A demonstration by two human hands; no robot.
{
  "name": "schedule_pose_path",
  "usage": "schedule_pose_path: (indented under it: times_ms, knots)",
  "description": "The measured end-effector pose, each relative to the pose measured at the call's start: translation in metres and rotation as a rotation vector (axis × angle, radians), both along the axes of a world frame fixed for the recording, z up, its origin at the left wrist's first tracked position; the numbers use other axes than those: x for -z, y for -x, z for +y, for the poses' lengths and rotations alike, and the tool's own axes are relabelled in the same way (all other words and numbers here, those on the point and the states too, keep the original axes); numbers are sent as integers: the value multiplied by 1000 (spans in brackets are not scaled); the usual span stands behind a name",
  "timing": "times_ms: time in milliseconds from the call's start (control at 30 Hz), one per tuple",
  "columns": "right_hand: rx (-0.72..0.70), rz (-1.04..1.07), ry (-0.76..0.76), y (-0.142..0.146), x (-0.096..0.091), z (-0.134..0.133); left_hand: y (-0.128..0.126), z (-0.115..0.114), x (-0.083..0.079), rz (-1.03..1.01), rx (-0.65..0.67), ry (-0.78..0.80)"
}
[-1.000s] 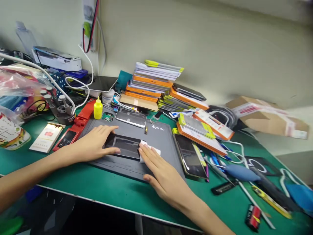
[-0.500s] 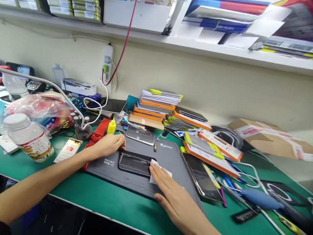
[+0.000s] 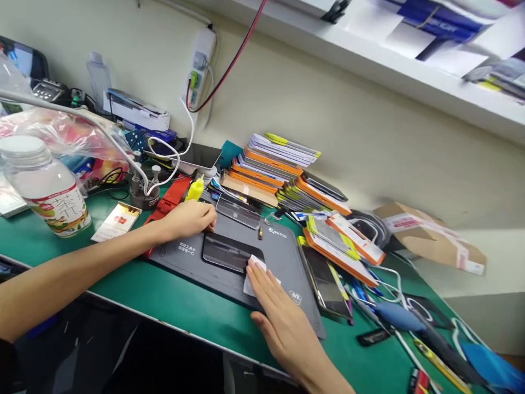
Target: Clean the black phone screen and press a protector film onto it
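A dark phone [image 3: 226,252] lies flat on a grey work mat [image 3: 197,262] on the green bench. My right hand [image 3: 281,320] lies flat and open on the mat, its fingertips pressing a white wipe [image 3: 253,273] against the phone's right end. My left hand [image 3: 191,218] rests at the mat's far left edge with its fingers curled in; whatever is under them, if anything, is hidden. A yellow dropper bottle [image 3: 196,189] stands just behind that hand. Another glass panel [image 3: 238,210] lies at the back of the mat.
Stacks of orange and yellow screen boxes [image 3: 283,172] stand behind the mat. A phone [image 3: 326,280] lies to the mat's right among cables and tools. A drink bottle [image 3: 47,189], a red tool [image 3: 168,203] and a bit holder [image 3: 143,194] are at left. A cardboard box [image 3: 430,238] sits at right.
My left hand has come off the phone and moved back toward the yellow bottle. My right hand stays on the wipe. The view has lifted and tilted.
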State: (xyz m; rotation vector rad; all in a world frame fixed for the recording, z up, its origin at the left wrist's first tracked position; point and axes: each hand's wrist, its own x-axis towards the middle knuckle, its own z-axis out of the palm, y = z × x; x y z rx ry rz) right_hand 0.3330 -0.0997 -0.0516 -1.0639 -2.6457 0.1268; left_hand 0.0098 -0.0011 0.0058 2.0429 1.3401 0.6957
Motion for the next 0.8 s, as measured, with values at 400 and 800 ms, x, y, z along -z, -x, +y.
schedule_pose_path:
  times_ms: [400,800]
  knots:
    - [34,-30,8,7,-1,18,-2,-7,-7,169,-218,-410]
    - [67,-17,92,28,-10,41,-5,-1,-2,287,-211,-496]
